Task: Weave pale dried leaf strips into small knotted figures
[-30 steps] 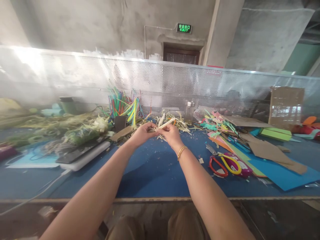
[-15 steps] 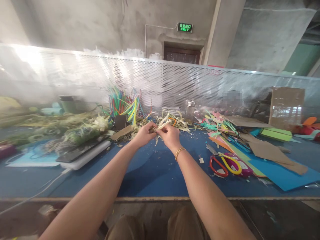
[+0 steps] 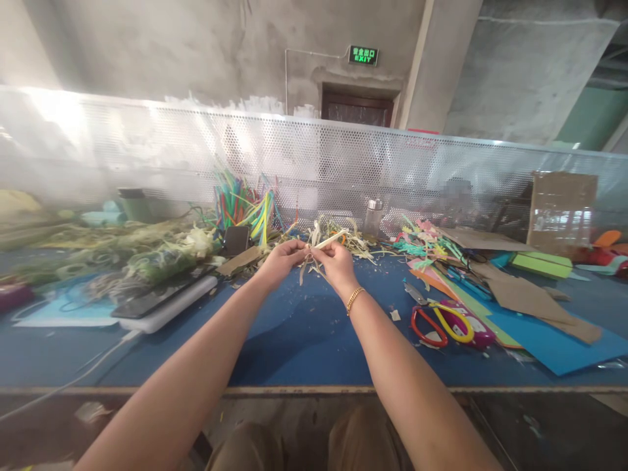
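Toward the left end of the blue table [image 3: 304, 347], a dark phone [image 3: 150, 298] lies on a white slab [image 3: 171, 309], a cable [image 3: 93, 360] running from there over the front edge. Beyond, tangled pale-green strips [image 3: 157, 261] spread toward the back edge, where coloured pipe cleaners [image 3: 235, 206] stand behind a small black device [image 3: 235, 241]; a cardboard piece [image 3: 239, 261] lies beside my fingers. Midway along, well in from the front edge, my left hand [image 3: 280, 263] pinches the lower end of a pale strip [image 3: 333, 238]; my right hand [image 3: 338, 267] grips it too, thumb and fingers closed, the free end slanting up rightward. My hands partly hide cream scraps [image 3: 360, 247] behind them. A glass bottle [image 3: 373, 219] stands near the back edge. Right of my wrist, apart from it, lie scissors [image 3: 432, 329], their yellow loop over a purple object [image 3: 481, 333]. A blue sheet [image 3: 554, 347] reaches toward the right front corner.
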Demonstrator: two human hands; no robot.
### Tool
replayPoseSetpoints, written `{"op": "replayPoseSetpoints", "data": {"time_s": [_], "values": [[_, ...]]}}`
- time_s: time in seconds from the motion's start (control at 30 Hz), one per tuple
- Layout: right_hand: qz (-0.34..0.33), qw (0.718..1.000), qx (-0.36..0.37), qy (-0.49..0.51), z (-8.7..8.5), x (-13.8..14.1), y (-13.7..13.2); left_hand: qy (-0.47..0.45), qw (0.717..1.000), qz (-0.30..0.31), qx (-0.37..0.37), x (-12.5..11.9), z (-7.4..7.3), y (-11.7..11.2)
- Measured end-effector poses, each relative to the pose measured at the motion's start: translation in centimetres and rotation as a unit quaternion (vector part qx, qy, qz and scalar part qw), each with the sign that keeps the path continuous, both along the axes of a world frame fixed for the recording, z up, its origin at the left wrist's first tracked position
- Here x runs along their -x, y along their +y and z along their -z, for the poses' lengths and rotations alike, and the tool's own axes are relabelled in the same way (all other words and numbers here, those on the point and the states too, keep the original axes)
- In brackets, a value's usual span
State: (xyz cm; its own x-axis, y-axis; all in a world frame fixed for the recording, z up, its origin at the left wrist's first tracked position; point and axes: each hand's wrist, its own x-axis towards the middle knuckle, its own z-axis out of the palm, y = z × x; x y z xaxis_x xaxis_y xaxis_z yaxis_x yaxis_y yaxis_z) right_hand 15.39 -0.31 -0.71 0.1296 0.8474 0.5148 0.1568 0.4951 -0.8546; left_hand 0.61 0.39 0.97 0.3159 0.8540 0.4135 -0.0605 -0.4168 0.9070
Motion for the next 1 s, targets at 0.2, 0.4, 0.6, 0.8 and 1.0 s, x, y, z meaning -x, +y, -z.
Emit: {"op": "replayPoseSetpoints", "data": {"time_s": [0.2,0.4,0.6,0.8,1.0], "values": [[-0.021,1.0,-0.011,0.01,-0.1,0.1,-0.2,0.003,1.0,-0.008,0.026,0.2,-0.1,0.0],[-0.025,0.999,0.002,0.047,-0.1,0.1,-0.1,0.011,1.0,-0.005,0.015,0.3,-0.1,0.0],[-0.031,0.996,0.026,0.077,-0.1,0.4,-0.3,0.025,0.999,-0.004,-0.038,0.1,-0.2,-0.3],[-0.012,0.998,0.045,0.044,0.1,0.5,-0.3,0.054,0.997,-0.05,-0.039,0.1,-0.4,-0.4],[0.206,0.964,-0.078,-0.15,-0.8,-0.2,-1.8,-0.033,0.995,-0.015,0.094,0.6,-0.1,0.4]]}}
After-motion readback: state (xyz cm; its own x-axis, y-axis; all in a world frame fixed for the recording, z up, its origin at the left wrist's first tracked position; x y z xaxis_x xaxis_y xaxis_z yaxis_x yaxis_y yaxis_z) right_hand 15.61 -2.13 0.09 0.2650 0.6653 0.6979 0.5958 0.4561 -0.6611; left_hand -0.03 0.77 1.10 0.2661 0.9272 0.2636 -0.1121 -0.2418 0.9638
